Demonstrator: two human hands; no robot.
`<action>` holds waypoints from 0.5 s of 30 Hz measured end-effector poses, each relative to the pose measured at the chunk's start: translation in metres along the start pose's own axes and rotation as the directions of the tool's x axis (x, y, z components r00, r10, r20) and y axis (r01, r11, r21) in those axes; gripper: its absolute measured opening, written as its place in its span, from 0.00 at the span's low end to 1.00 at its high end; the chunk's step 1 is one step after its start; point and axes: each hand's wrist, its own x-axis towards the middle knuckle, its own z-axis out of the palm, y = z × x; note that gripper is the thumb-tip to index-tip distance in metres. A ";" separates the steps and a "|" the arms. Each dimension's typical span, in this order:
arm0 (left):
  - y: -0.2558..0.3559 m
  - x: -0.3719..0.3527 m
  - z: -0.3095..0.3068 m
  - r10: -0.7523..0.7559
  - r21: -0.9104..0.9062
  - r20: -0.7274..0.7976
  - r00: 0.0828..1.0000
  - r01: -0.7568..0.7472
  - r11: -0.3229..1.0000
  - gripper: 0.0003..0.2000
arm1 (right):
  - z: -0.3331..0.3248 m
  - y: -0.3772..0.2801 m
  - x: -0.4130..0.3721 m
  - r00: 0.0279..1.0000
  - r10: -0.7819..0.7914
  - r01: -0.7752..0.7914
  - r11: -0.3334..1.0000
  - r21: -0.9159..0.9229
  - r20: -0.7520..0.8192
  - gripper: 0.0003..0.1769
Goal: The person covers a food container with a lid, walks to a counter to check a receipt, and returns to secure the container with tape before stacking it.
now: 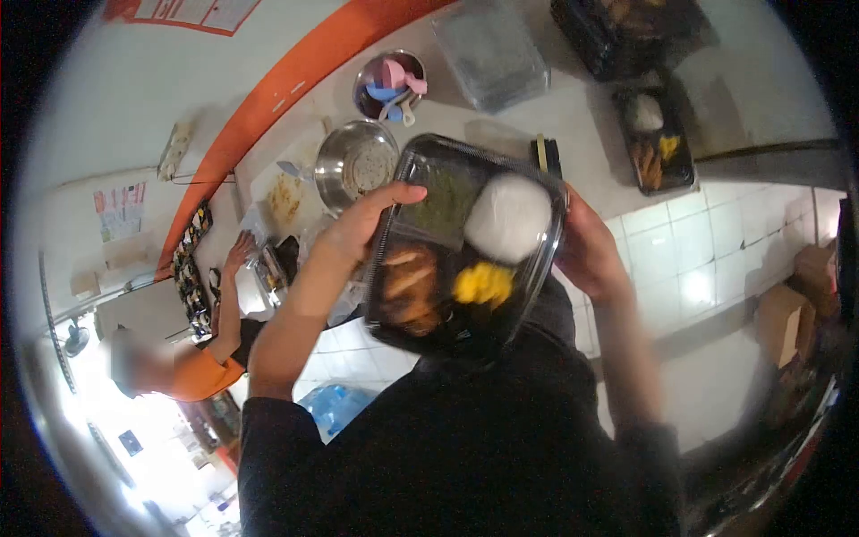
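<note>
A black meal tray with a clear lid (461, 246) is held up in front of my body, tilted. Inside are a white rounded portion, yellow pieces, something green and browned strips. My left hand (371, 219) grips its left edge, with the thumb over the lid. At the right edge, my right hand (586, 246) closes around the side, its fingers partly hidden by the tray. Just beyond the tray's upper left corner sits a steel bowl (356, 166).
The counter (573, 125) holds a bowl of pink and blue scoops (389, 85), a clear container (492, 58), a dark stack of trays (631, 31) and another filled tray (653, 139). A person in orange (201, 371) works at the left. Cardboard boxes (783, 322) stand at right.
</note>
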 end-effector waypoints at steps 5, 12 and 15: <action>-0.031 0.007 0.047 0.513 -0.285 -0.156 0.844 -0.536 0.795 0.29 | 0.037 -0.031 -0.011 0.989 -0.063 0.013 0.941 -0.338 -0.137 0.46; -0.021 -0.039 -0.010 0.666 -0.573 0.435 0.606 -0.385 0.724 0.51 | 0.102 -0.160 0.033 0.960 0.279 -0.149 0.591 -0.793 0.027 0.44; -0.048 -0.044 -0.045 0.524 -0.423 0.407 0.748 -0.354 0.834 0.46 | 0.140 -0.154 0.070 0.884 0.465 -0.012 0.116 -0.993 0.043 0.39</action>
